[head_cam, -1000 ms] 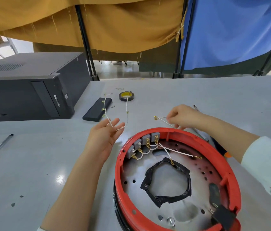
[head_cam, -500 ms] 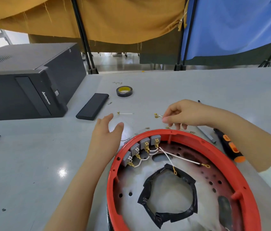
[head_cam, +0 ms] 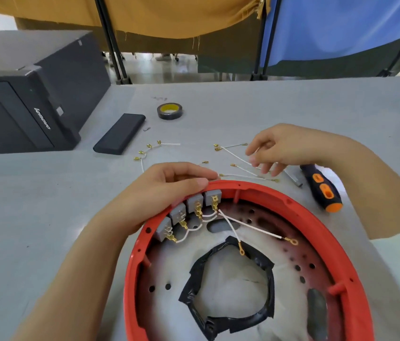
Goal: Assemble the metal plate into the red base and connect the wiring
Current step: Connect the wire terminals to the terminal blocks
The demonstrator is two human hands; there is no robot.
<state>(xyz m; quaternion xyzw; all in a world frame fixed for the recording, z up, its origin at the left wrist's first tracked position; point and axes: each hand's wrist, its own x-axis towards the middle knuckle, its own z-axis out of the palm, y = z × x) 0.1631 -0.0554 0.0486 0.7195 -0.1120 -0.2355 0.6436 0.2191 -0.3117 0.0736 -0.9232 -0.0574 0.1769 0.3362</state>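
From the head camera, your left hand (head_cam: 167,190) is gripping the far-left rim of the red base (head_cam: 336,244), which is sitting near you on the grey surface (head_cam: 46,217) with the metal plate (head_cam: 233,281) seated inside. Your right hand (head_cam: 285,148) is pinching loose white wires (head_cam: 237,156) lying just beyond the rim. An orange-and-black screwdriver (head_cam: 321,188) is resting to the right.
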